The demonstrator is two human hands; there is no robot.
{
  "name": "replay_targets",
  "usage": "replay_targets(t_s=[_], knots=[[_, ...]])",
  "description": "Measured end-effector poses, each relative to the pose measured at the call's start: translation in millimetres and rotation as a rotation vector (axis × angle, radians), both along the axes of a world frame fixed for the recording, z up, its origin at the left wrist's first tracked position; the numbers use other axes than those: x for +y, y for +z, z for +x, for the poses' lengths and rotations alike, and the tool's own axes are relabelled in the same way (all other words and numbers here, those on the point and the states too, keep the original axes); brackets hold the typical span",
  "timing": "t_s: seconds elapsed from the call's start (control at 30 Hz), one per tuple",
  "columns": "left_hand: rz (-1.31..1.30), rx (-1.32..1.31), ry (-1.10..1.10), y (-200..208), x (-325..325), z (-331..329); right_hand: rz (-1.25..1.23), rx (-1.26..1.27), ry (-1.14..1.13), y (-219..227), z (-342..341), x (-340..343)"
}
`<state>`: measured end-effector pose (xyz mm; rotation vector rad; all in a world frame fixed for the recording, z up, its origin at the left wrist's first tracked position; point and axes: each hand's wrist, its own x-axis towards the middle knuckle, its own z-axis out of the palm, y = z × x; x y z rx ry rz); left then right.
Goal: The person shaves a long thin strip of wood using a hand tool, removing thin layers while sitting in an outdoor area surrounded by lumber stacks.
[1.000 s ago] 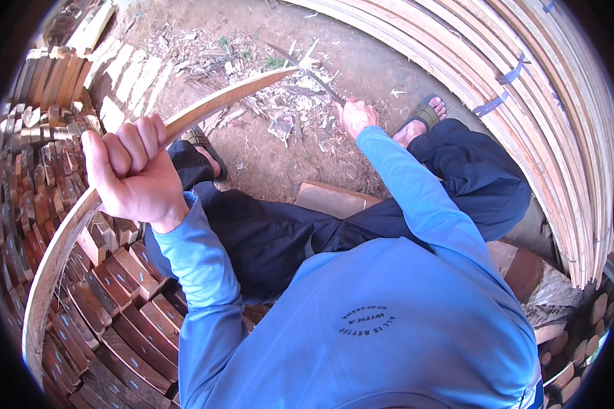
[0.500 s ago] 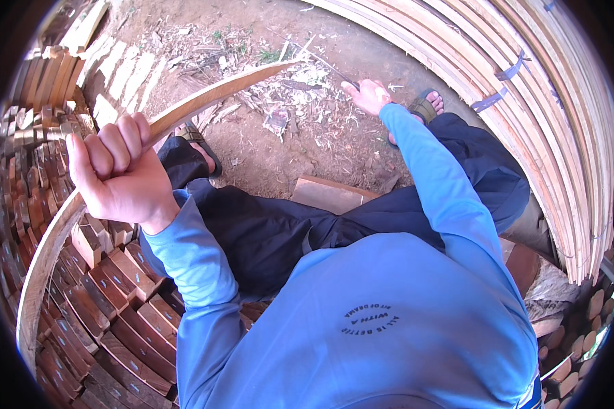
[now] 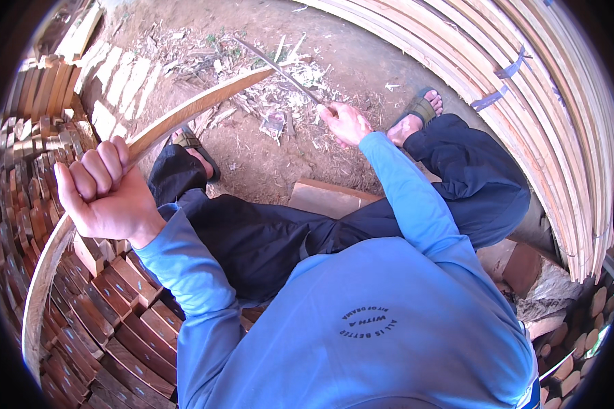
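Note:
My left hand (image 3: 106, 194) is wrapped round a long pale wooden strip (image 3: 201, 103), which runs from the lower left up to the middle of the far ground. My right hand (image 3: 346, 125) is closed on the handle of a long, narrow-bladed knife (image 3: 299, 87). The knife's dark blade points up and to the left and crosses the far end of the strip in this view. Whether blade and wood touch, I cannot tell. My fingers hide most of the handle.
Stacked wooden blocks (image 3: 140, 344) fill the left side. Bundled long wooden strips (image 3: 450, 44) lie along the right, bound with purplish ties (image 3: 490, 99). Wood shavings (image 3: 252, 112) litter the dirt beyond my sandalled feet. A flat board (image 3: 327, 196) lies between my legs.
My right hand has come left and nearer, with the knife, so its blade now crosses the strip's far end. My left hand and the strip have shifted slightly left and nearer.

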<state>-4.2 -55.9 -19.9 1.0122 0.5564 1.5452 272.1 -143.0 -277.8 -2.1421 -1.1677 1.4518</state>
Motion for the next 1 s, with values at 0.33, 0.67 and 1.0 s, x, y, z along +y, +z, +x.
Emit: replay_targets(t_s=[0.33, 0.67, 1.0], knots=[[-0.016, -0.001, 0.056, 0.3, 6.7, -4.4, 0.156, -0.153, -0.017, -1.6, 2.1, 6.7], [-0.039, 0.058, 0.205, 3.8, 22.2, -2.9, 0.030, 0.124, -0.168, -15.9, 7.5, 2.0], [0.048, -0.004, 0.009, -1.9, 46.1, -20.2, -0.005, 0.361, -0.520, -27.2, 58.9, 7.3]])
